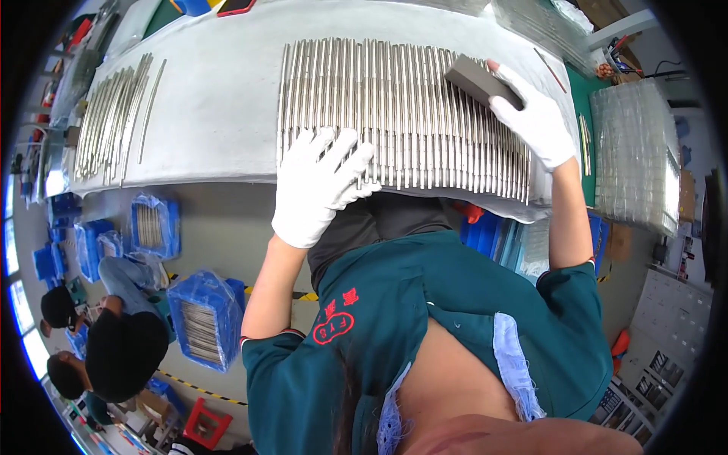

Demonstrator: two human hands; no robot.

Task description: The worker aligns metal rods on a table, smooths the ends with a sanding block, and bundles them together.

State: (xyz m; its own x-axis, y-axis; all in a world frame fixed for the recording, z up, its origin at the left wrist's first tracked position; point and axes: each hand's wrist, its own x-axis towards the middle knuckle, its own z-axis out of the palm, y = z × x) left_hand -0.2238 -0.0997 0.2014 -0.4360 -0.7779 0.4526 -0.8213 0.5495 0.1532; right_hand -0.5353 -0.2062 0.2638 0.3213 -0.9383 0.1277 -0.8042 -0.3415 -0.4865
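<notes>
A wide row of slim silvery metal rods lies side by side on the white-covered table, their near ends by the table's front edge. My left hand, in a white glove, rests with fingers spread over the near ends at the row's left part. In my gloved right hand is a dark grey rectangular block, gripped between thumb and fingers. The block lies slantwise over the rods at the far right of the row. What lies under my left palm is hidden.
At the table's left is a looser group of rods. Stacked clear plastic trays stand on the right. Blue crates with bagged rods sit on the floor at left, near other people. A red-edged device lies at the far edge.
</notes>
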